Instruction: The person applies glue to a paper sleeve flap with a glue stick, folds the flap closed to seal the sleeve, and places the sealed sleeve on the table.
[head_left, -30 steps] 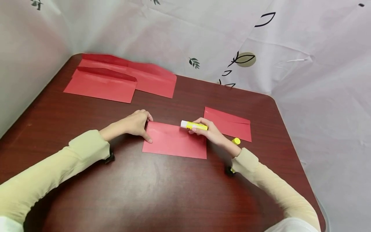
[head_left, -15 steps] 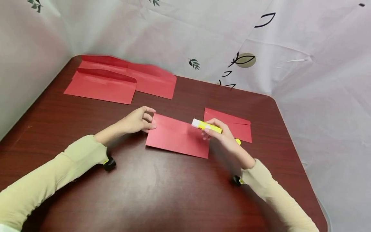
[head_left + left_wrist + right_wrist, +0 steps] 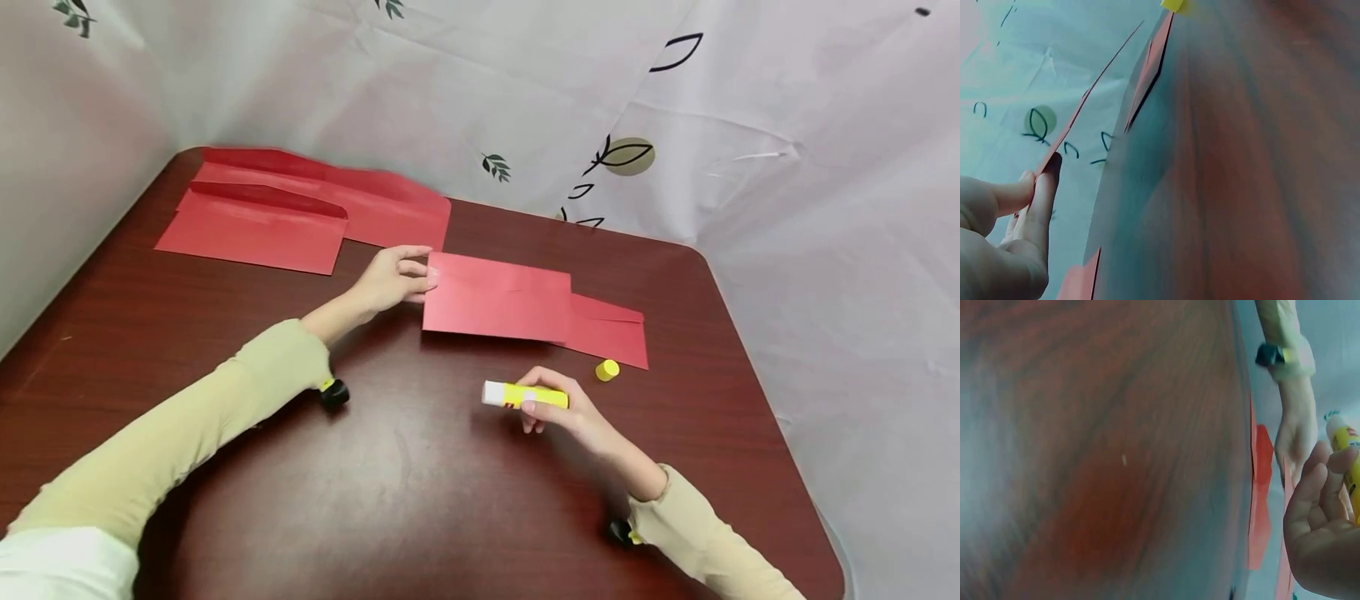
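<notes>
- Red envelope, raised, long axis left-right, its left end pinched by the left hand.
- Nearer the wearer than the envelope: yellow glue stick, tip pointing left, gripped by the right hand.
- Right of the envelope: yellow cap.

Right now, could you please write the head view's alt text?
A person's left hand holds a red envelope above a table while the right hand grips a yellow glue stick. A yellow cap and another red envelope lie at right, more red envelopes at back left.
</notes>
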The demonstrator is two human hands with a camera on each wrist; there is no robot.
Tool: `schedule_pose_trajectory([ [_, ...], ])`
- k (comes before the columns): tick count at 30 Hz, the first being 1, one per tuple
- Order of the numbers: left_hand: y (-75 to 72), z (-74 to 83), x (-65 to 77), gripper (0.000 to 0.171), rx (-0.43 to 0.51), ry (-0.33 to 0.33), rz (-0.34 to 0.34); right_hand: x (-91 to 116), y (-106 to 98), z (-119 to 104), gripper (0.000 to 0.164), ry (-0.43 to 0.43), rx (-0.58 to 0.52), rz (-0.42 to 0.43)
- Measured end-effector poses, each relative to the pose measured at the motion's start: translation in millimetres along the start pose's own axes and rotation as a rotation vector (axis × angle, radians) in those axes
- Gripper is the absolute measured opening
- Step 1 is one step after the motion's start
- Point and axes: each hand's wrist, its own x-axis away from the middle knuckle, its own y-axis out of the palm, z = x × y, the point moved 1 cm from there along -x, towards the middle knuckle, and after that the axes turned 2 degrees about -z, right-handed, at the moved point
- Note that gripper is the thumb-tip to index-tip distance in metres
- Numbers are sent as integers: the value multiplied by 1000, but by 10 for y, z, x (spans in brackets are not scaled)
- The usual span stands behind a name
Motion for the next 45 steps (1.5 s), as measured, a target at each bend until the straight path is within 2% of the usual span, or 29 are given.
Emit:
schedule_pose_trajectory([
  [6, 362, 55, -335, 60, 26, -4, -22, 42, 79, -23, 14, -40, -116, -71],
  [11, 690, 67, -542, 58, 42, -23, -44, 66, 120, -28, 14, -31, -135, -85],
  [16, 955, 43, -694, 57, 42, -37, -63, 87, 138, -8, 13, -24, -157, -98],
  [21, 1130, 9, -778, 58, 26, -46, -93, 108, 150, 4, 14, -1, -177, -97],
  [28, 1292, 3, -836, 59, 30, -56, -112, 140, 141, 28, 12, -14, -192, -85],
  [32, 1356, 0, -857, 58, 1, -59, -129, 144, 140, 49, 12, -20, -193, -86],
  [39, 1382, 16, -850, 59, -116, -42, -132, 165, 118, 73, 12, -26, -173, -65],
  [45, 1305, 18, -815, 57, -240, 8, -103, 154, 143, 60, 12, -18, -182, -56],
])
